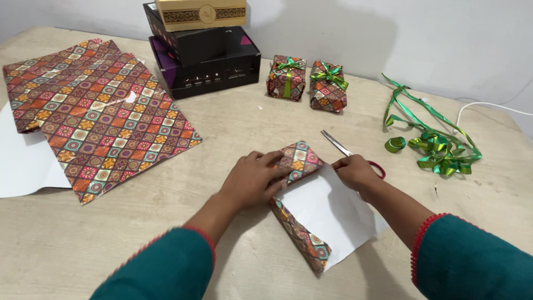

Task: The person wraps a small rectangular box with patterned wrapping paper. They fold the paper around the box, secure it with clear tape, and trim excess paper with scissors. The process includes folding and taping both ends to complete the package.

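Head view: left hand flat, pinning half-wrapped box mid-table; right hand pinches light, crease-prone paper flap edge.

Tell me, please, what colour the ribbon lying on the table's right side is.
Shiny metallic green, seen in the head view: the ribbon.

The half-wrapped parcel wears a tile pattern of orange, maroon, teal and purple squares; its loose paper flap shows plain white underneath. The flat sheets at far left carry the same tile pattern. Two wrapped gifts bear shiny green bows. The ribbon tangle at right is metallic green. Scissors have red handles. The boxes are black, topped by gold. The surface is pale beige woodgrain. Sleeves are teal, trimmed red.
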